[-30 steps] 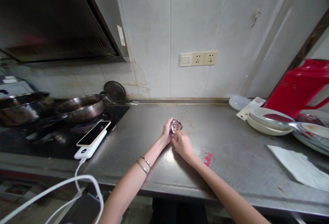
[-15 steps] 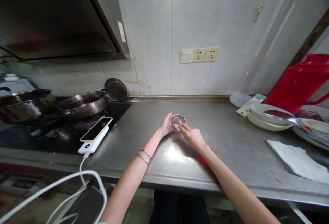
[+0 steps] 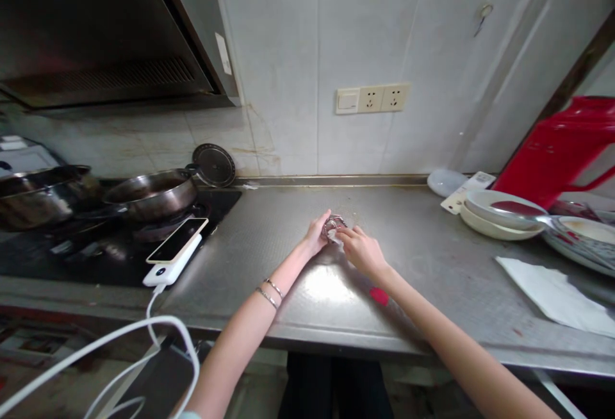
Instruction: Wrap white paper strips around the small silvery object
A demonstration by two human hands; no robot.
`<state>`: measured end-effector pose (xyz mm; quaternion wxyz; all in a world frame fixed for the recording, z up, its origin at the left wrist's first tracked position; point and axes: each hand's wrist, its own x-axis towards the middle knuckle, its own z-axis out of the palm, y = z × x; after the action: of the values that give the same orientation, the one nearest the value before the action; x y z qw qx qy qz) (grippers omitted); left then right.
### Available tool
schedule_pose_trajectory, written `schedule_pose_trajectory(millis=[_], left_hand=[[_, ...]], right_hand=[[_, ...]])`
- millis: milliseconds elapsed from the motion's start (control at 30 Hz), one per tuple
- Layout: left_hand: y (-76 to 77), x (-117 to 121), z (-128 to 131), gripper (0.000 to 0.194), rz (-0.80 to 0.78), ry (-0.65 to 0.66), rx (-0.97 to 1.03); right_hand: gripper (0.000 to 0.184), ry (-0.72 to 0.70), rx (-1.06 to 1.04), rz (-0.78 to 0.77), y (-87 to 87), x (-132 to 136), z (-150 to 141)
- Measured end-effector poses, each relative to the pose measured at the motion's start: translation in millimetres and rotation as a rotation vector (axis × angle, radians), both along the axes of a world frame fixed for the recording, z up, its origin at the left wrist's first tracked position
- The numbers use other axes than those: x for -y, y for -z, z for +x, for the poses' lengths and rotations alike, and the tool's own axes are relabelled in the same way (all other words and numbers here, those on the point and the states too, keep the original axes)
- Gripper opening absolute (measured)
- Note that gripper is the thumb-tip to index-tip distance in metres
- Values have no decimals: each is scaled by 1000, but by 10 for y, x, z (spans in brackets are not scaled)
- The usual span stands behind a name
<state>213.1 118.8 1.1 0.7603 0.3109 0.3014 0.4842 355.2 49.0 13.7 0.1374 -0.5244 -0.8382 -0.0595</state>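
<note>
My left hand (image 3: 316,234) is wrapped round the side of a small clear glass jar or cup (image 3: 337,220), tilted so that its round mouth faces me. A crumpled white tissue (image 3: 333,236) is pinched in the fingers of my right hand (image 3: 364,252), pressed at the mouth of the glass. How deep the tissue goes inside I cannot tell. Below my right wrist, a flat red piece (image 3: 379,296) lies on the steel counter (image 3: 269,227), beside my forearm.
To the left, two metal pots (image 3: 154,195) stand on the black stove (image 3: 29,259). A phone (image 3: 177,241) rests on a white power bank (image 3: 173,271) with a cable. At right are stacked bowls (image 3: 500,223), a white paper sheet (image 3: 552,294) and a red thermos (image 3: 552,156).
The glass has tilted and my right hand has shifted slightly right with the tissue, which now shows more. The red piece is less covered by my right forearm. The view has shifted slightly.
</note>
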Motion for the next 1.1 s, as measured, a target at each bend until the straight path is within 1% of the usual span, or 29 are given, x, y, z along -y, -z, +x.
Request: schedule_pose_trajectory(millis=[133, 167, 233, 300, 367, 467, 567, 633, 700, 733, 800, 867, 933, 1000, 1100], left_hand=[[56, 23, 103, 33, 62, -115, 13], [64, 33, 121, 32, 70, -147, 22], [69, 55, 144, 32, 74, -189, 41], [63, 79, 153, 35, 63, -188, 49], [49, 100, 155, 38, 56, -162, 61], [15, 119, 143, 40, 54, -89, 115], [-34, 99, 92, 34, 72, -7, 168], [-64, 62, 33, 34, 78, 48, 175], [-81, 20, -33, 41, 17, 126, 119], [-85, 3, -63, 45, -27, 156, 79], [-88, -15, -109, 49, -107, 210, 19], [-91, -11, -130, 49, -142, 248, 5], [-96, 3, -126, 46, -148, 248, 22], [-102, 11, -106, 44, -145, 212, 44], [-109, 5, -66, 42, -141, 106, 84]], right_hand=[[43, 111, -237, -57, 122, 105, -160], [42, 136, -297, -73, 141, 121, -210], [32, 167, -398, -86, 154, 133, -300], [26, 161, -468, -71, 144, 122, -359], [24, 155, -480, -48, 121, 103, -370], [22, 140, -369, -29, 74, 83, -297], [26, 78, -167, -35, -5, 70, -151], [31, 16, -22, -33, -82, 47, -41], [33, -91, 123, -7, -176, -1, 63], [33, -169, 202, 11, -227, -35, 109], [27, -327, 356, 62, -334, -114, 187], [22, -448, 474, 115, -439, -195, 243], [21, -513, 540, 160, -534, -258, 275], [19, -525, 564, 182, -609, -287, 281], [19, -438, 541, 202, -659, -263, 245]])
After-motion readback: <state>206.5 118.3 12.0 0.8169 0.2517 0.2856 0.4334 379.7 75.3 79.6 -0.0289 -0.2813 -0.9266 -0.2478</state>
